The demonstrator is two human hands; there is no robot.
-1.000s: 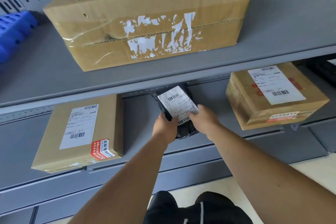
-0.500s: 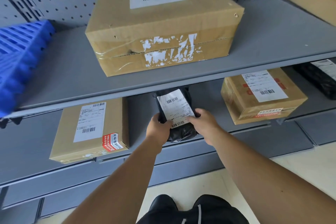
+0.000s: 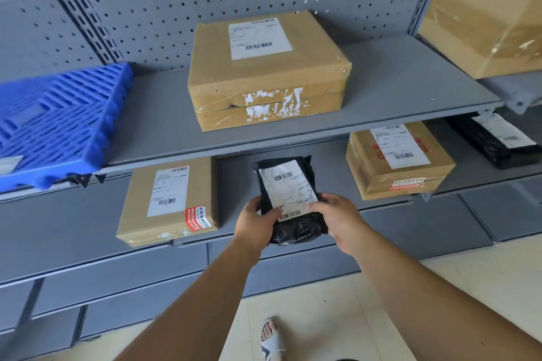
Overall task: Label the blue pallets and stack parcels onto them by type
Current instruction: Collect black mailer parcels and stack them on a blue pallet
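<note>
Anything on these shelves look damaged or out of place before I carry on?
Two things. The big box on the upper shelf has torn white label scraps and a dark gap along its front seam. The blue pallet beside it overhangs the shelf's front edge. The black bag looks intact.

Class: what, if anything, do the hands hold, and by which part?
A black plastic mailer bag, gripped near its lower end: left hand on its left edge, right hand on its right.
</note>
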